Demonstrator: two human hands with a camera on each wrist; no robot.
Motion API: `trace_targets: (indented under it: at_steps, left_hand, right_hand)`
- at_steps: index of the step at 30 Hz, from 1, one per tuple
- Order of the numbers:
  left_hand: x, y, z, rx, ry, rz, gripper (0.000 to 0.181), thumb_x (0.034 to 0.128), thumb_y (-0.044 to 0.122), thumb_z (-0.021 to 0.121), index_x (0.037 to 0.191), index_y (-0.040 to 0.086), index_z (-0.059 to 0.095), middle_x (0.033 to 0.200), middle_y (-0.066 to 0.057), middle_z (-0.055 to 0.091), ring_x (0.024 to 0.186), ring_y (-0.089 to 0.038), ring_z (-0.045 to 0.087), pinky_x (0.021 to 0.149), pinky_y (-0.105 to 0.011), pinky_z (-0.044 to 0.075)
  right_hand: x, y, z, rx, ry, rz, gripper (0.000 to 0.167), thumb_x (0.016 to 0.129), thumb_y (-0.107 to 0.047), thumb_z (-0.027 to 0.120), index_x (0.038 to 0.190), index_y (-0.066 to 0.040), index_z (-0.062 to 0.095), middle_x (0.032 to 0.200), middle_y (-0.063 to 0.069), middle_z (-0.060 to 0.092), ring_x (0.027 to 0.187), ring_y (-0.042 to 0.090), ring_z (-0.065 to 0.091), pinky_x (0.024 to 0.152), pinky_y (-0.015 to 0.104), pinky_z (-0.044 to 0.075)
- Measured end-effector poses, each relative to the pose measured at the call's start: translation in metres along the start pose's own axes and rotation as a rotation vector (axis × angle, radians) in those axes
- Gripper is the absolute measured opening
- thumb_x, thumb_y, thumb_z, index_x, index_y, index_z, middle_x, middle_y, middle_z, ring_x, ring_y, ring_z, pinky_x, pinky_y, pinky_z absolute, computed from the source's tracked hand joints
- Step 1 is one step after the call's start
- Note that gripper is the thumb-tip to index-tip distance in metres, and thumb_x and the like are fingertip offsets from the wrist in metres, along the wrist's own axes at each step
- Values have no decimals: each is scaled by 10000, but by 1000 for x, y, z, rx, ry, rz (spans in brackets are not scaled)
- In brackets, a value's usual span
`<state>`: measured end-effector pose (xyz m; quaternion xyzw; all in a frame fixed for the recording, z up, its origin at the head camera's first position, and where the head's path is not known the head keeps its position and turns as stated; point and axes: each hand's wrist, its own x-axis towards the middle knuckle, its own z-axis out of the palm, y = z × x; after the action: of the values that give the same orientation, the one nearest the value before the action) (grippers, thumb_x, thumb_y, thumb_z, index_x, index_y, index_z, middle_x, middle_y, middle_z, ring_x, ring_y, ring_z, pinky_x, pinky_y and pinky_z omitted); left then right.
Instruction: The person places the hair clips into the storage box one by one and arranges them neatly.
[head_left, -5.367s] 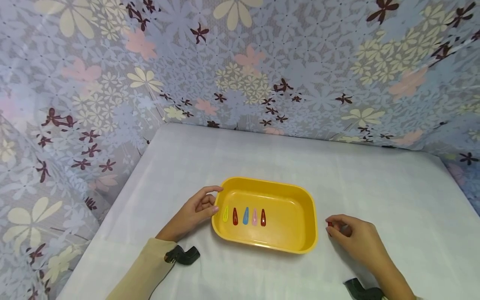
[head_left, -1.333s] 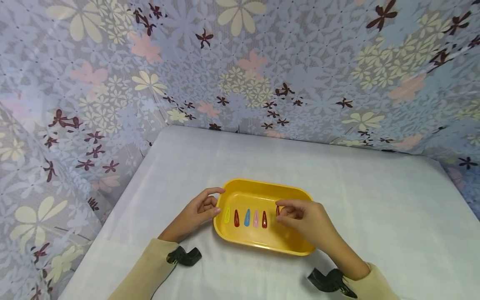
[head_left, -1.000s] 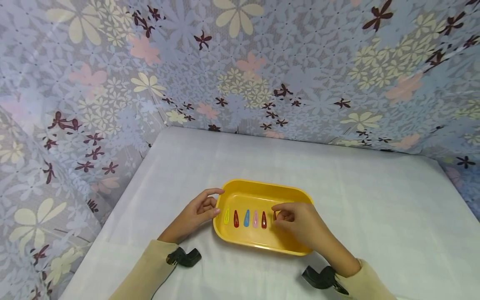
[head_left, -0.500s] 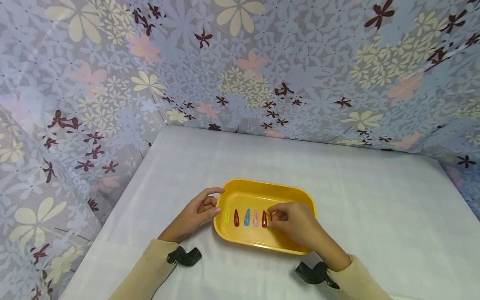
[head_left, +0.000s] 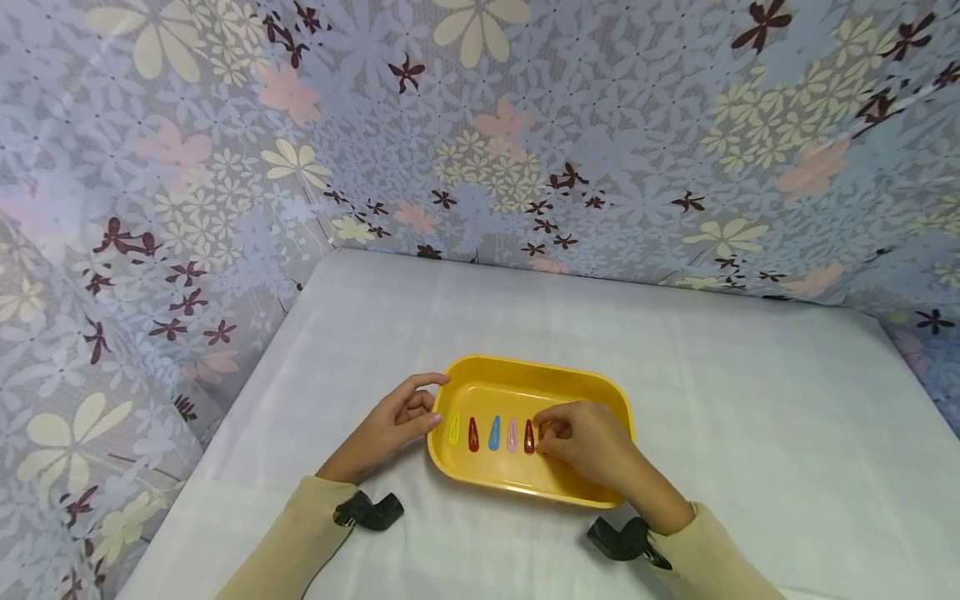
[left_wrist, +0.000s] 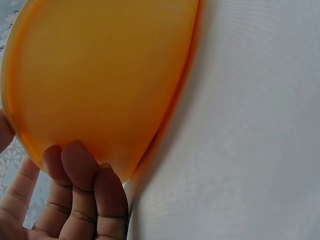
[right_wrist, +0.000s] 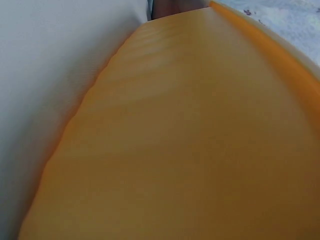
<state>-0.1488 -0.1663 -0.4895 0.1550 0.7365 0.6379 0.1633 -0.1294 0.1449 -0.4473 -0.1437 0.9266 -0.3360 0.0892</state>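
A yellow tray (head_left: 540, 492) stands on the white-covered table. My left hand (head_left: 390, 423) holds its left end, with thumb and index finger at the rim; in the left wrist view curled fingers (left_wrist: 80, 167) touch the outer wall. Inside lies a row of snap hair clips: yellow (head_left: 454, 429), red (head_left: 473, 434), blue (head_left: 494, 433), pink (head_left: 512, 435) and red (head_left: 529, 437). Reaching over the tray's right side, my right hand (head_left: 592, 440) pinches another red hair clip, now almost wholly hidden by the fingertips, right beside the last red one. Tray wall (right_wrist: 150, 140) fills the right wrist view.
White cloth (head_left: 750, 400) covers the table around the tray. A flowered fabric (head_left: 600, 125) hangs along the back and left side. Black wrist mounts (head_left: 371, 511) sit at both sleeves.
My right hand came from the table right of the tray, carrying a red clip over the tray. In the last second it shifted slightly left towards the row. My left hand stayed put.
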Motion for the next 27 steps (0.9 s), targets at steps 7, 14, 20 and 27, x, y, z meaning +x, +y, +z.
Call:
trace_targets:
  at_steps: [7, 14, 20, 27]
  left_hand:
    - [0, 1, 0, -8, 0, 0, 506, 1012, 142, 654, 1480, 211, 475, 1092, -159, 582, 909, -251, 609, 821, -245, 542]
    - [1, 1, 0, -9, -1, 3, 507, 1014, 140, 651, 1484, 197, 470, 1091, -160, 581, 906, -246, 608, 819, -241, 539]
    - [2, 1, 1, -15, -3, 6, 506, 1012, 137, 652, 1481, 191, 471, 1090, -161, 582, 904, -248, 607, 818, -241, 540]
    - [4, 1, 1, -25, -6, 13, 506, 1010, 117, 650, 1480, 175, 475, 1081, -162, 584, 898, -245, 607, 814, -243, 538]
  right_hand:
    - [2, -1, -1, -23, -16, 7, 192, 859, -68, 801, 1049, -49, 778, 695, -104, 603, 650, 85, 547, 589, 237, 440]
    - [4, 1, 0, -57, -6, -14, 195, 846, -65, 814, 1038, -54, 782, 683, -108, 578, 656, 88, 538, 616, 252, 459]
    - [3, 1, 1, -78, 8, -31, 209, 829, -44, 827, 1033, -44, 784, 667, -107, 566, 638, 87, 520, 611, 249, 464]
    - [-2, -4, 1, -114, 66, -37, 269, 869, -151, 824, 1120, -74, 766, 672, -120, 556, 602, 75, 493, 564, 239, 444]
